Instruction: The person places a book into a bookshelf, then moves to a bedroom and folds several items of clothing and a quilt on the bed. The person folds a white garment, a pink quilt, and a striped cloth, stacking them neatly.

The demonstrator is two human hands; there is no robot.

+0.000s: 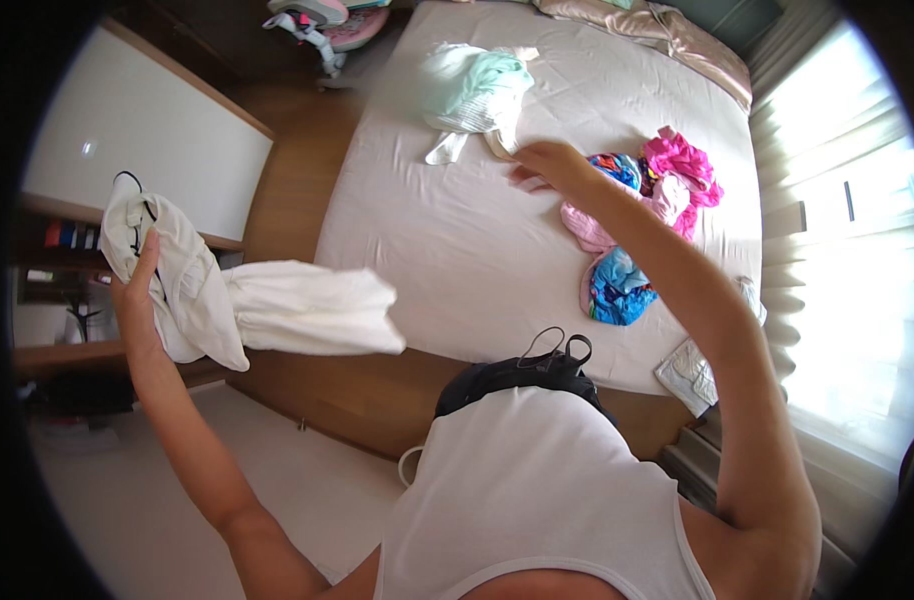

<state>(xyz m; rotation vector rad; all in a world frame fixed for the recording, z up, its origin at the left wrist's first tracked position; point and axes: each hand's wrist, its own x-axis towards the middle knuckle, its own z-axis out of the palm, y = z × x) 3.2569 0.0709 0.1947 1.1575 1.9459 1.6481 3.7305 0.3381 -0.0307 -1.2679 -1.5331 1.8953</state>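
At the left, my left hand (pixel 138 281) grips a white garment (pixel 179 277) with thin black trim; its long white part hangs or swings to the right, near the bed's edge. My right hand (pixel 539 166) is over the bed, fingers spread and slightly blurred, with nothing plainly held in it. Just beyond its fingertips lies a pile of white and mint-green clothes (pixel 483 86), one white end close to the fingers. Under and right of my right forearm is a second pile: a bright pink garment (pixel 686 169), a pale pink one (pixel 588 225) and a blue patterned one (pixel 622 289).
The bed (pixel 427 225) has a pale fitted sheet and satin-like pillows (pixel 689 56) at its far end. A folded whitish packet or cloth (pixel 689 375) lies at its near right corner. Curtains (pixel 779 210) hang at the right. A white cabinet panel (pixel 149 142) and shelves stand left. A pink chair (pixel 352 30) is at the top.
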